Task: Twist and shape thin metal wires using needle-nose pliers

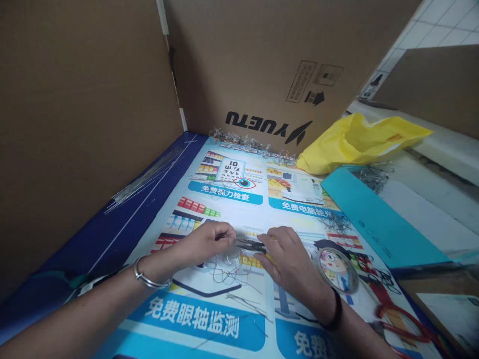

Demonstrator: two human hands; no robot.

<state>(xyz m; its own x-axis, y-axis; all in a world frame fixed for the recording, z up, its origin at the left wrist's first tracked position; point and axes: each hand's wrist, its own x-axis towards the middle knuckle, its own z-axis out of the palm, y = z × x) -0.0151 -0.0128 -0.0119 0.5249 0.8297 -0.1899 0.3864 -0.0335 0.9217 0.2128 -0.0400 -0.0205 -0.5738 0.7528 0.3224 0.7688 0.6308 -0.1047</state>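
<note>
My left hand (207,243) is closed in a pinch on a thin beaded wire (226,269) that loops down onto the printed poster (224,319). A silver bangle sits on that wrist. My right hand (290,262) is wrapped round small pliers (251,245) with a yellow handle; the dark jaws point left and meet the left fingertips. A dark band circles the right wrist. Loose wire pieces (245,301) lie on the poster just below my hands.
Cardboard walls (86,109) stand at the left and back. A yellow plastic bag (359,142) and a teal sheet (374,219) lie at the right. Finished wire pieces (247,142) line the back edge. Straight wires (144,179) rest at the left; a red-handled tool (402,319) lies lower right.
</note>
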